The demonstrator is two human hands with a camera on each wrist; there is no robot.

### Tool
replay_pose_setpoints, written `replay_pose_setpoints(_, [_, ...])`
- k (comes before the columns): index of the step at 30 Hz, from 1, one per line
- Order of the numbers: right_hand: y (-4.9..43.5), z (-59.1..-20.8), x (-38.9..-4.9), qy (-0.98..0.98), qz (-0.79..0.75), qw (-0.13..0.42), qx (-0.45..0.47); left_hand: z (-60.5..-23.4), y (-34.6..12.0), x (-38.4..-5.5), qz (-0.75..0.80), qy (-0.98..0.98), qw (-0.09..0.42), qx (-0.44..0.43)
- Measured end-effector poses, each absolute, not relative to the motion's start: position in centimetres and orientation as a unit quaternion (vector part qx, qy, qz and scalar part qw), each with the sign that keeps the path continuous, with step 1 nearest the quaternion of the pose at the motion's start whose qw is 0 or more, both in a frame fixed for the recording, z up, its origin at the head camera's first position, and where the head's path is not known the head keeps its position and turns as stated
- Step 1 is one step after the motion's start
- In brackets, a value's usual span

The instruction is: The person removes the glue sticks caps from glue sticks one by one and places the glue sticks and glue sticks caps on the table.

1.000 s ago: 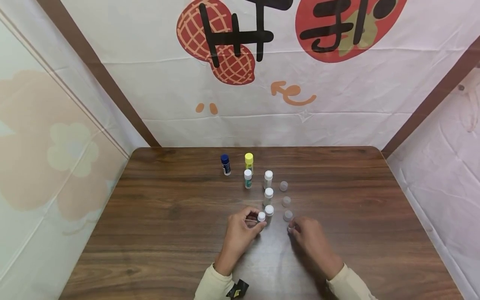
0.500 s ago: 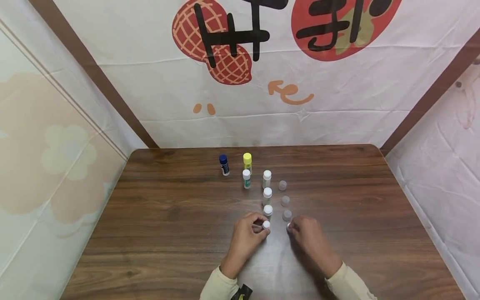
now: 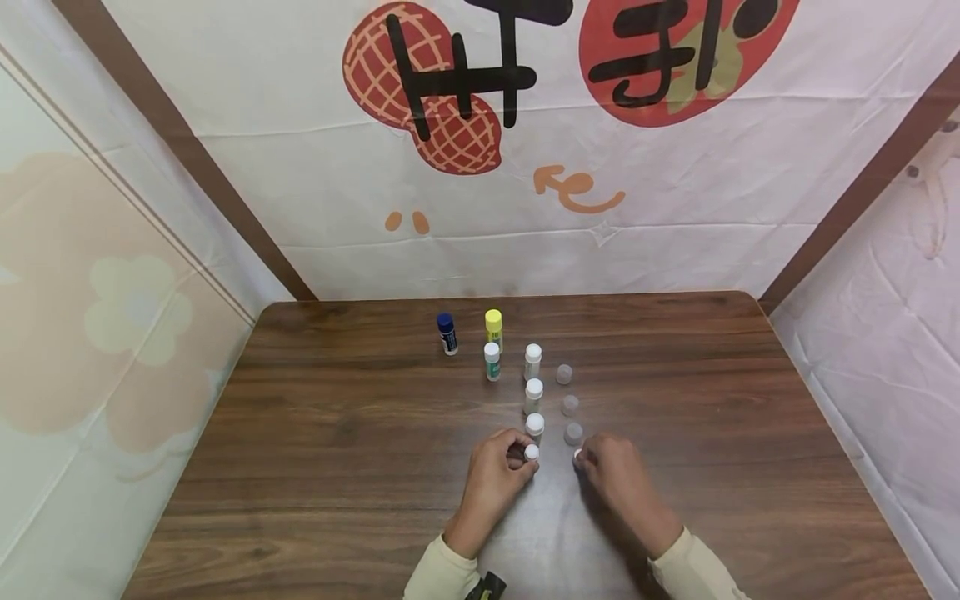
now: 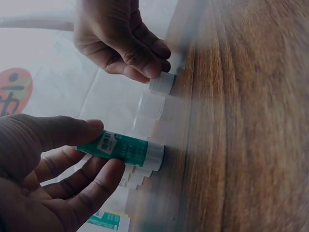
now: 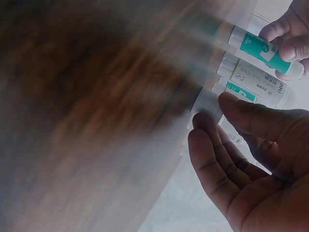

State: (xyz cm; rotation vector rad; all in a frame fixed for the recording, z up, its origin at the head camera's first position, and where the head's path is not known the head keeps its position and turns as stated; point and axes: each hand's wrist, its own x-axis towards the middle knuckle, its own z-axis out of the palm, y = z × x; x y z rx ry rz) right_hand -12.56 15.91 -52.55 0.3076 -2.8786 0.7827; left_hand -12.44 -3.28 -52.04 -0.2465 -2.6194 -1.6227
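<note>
A green glue stick [image 4: 122, 149] with a white top stands at the near end of a row of white glue sticks [image 3: 533, 395]. My left hand [image 3: 495, 477] pinches it between thumb and fingers, its base at the table in the left wrist view. Just to the right, my right hand [image 3: 619, 471] holds a small whitish cap [image 4: 162, 83] low against the table. This cap is at the near end of a line of translucent caps [image 3: 570, 406]. Fingers mostly cover it in the head view.
Behind, to the left of the row, stand a white-capped green glue stick [image 3: 492, 362], a yellow-capped one [image 3: 493, 327] and a dark blue one [image 3: 447, 334]. The wooden table [image 3: 337, 433] backs onto a printed cloth [image 3: 330, 192].
My left hand has brought the green glue stick rightward and nearer to me, from beside the row to its near end. The right hand stays in place on the cap.
</note>
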Motion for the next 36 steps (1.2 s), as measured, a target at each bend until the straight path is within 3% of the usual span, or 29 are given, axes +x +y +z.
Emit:
replay_pose_setpoints(27, [15.8,-52.4,-12.6,-0.957,0.258,0.074,0.106,-51.8,-3.8,-12.5,-0.493,-0.865,0.025,-0.095])
replay_pose_setpoints(36, [15.8,-52.6,-12.6,-0.955,0.257,0.089,0.115,-50.5,-6.4,-13.4,-0.473,-0.876,-0.01,-0.094])
